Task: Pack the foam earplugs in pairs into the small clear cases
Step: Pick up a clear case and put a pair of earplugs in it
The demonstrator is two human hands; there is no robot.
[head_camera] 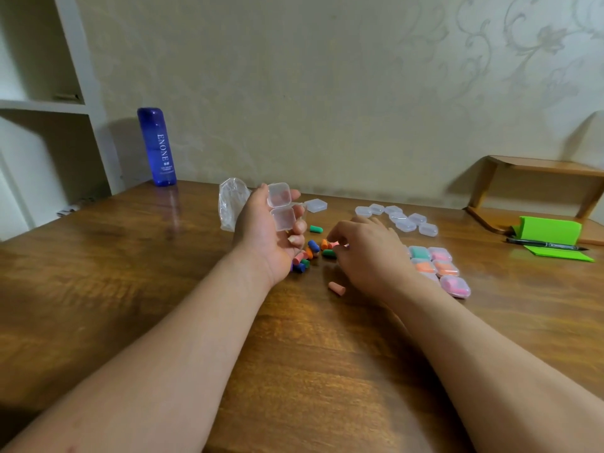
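Earplug packing on table (163, 256): open case in left hand, right hand at the pile.

Left hand (268, 230): palm up, fingers curled round open case (281, 206), both halves empty, held above the table. Right hand (369, 253): palm down, fingertips bent into the pile (310, 253); whether they grip an earplug cannot be told. Pile: mixed colours, between the hands. Green earplug (316, 229) apart behind it; pink earplug (336, 288) apart in front. Filled cases (438, 266): just right of the right hand. Empty cases (400, 219): farther back. Bag (230, 204): clear, behind the left hand. Bottle (157, 147): blue, upright, far left. Notepad (552, 228) and pen (545, 245): far right.
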